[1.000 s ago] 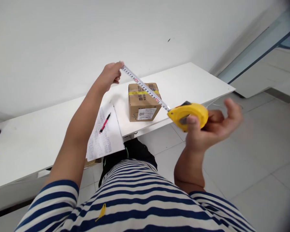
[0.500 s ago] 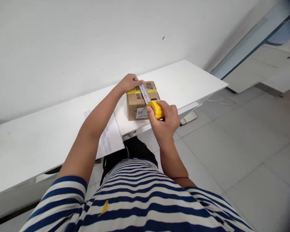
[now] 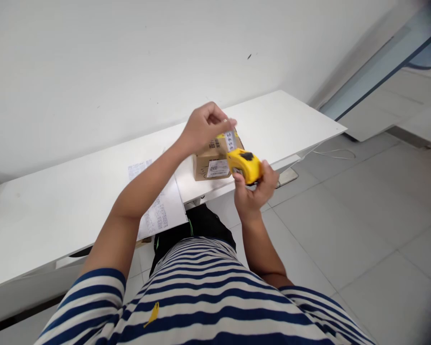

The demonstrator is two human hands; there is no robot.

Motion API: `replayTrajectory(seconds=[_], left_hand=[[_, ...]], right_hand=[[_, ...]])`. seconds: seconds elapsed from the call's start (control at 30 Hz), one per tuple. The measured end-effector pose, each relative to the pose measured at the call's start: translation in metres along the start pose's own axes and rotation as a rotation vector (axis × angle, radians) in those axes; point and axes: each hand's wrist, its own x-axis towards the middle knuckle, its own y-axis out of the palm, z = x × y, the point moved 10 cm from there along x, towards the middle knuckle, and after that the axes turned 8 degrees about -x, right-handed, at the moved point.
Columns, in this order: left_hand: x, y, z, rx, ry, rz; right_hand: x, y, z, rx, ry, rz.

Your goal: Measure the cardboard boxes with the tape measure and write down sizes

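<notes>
Pinching the tip of the blade [image 3: 230,140], your left hand [image 3: 204,127] is up at the far end of the line, thumb and forefinger closed on the metal right over the box top! Down at the near end, your right hand [image 3: 254,194] has the yellow tape measure [image 3: 249,167], fingers wrapped around the case, thumb pressed on its near side. Just a short stretch of blade shows between your two hands, its dark numbers blurred, and the case sits tilted with its black button facing up.

Below it all, the cardboard box [image 3: 202,167] stands upright on the white bench [image 3: 287,120], close to the front edge, part of its top hidden by your left hand and the tape measure. Whether the blade touches the cardboard, you can't tell from this angle. There's a white label [image 3: 218,168] on the front face, partly behind the case, and a yellow strip [image 3: 221,136] across the top.

Over to the left, written-on paper [image 3: 165,211] lies under the line of your left forearm, its corner poking past the bench edge towards your striped shirt [image 3: 208,297]. Off to the right, beyond the bench, a pale cable [image 3: 339,156] curls on the tiled floor [image 3: 355,206].
</notes>
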Motion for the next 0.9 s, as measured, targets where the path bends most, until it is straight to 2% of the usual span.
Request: replayTrajectory(seconds=[0.1,0.17,0.23,0.3,0.33,0.4,0.47,0.53,0.6,0.67,0.77,0.9], left_hand=[[-0.042,0.033,-0.030,-0.080,0.001,0.125],[-0.059,0.050,-0.040,-0.085,0.011,0.193],[-0.064,0.063,-0.043,-0.006,0.064,0.283],[-0.060,0.069,-0.036,0.187,0.142,0.356],[-0.056,0.068,-0.027,0.307,0.163,0.370],[-0.047,0.052,-0.001,0.523,0.139,0.339],[-0.045,0.026,0.027,0.640,0.061,0.292],[-0.051,-0.001,0.047,0.659,0.003,0.249],[-0.063,-0.023,0.060,0.619,-0.032,0.176],[-0.077,-0.040,0.070,0.546,-0.076,0.049],[-0.100,-0.041,0.086,0.421,-0.118,-0.114],[-0.128,-0.017,0.114,0.286,-0.157,-0.157]], right_hand=[[-0.020,-0.015,-0.030,-0.037,0.124,-0.044],[-0.027,-0.022,-0.039,-0.054,0.190,-0.039],[-0.027,-0.031,-0.038,-0.083,0.217,-0.076],[-0.022,-0.038,-0.034,-0.119,0.237,-0.133],[-0.019,-0.040,-0.033,-0.116,0.253,-0.154],[-0.012,-0.041,-0.037,-0.024,0.309,-0.186],[-0.007,-0.041,-0.050,0.166,0.405,-0.219],[-0.005,-0.034,-0.069,0.396,0.568,-0.211],[-0.007,-0.014,-0.084,0.628,0.784,-0.104],[-0.010,0.009,-0.085,0.813,0.973,0.051],[-0.011,0.028,-0.070,0.930,1.094,0.179],[-0.007,0.034,-0.052,0.936,1.050,0.176]])
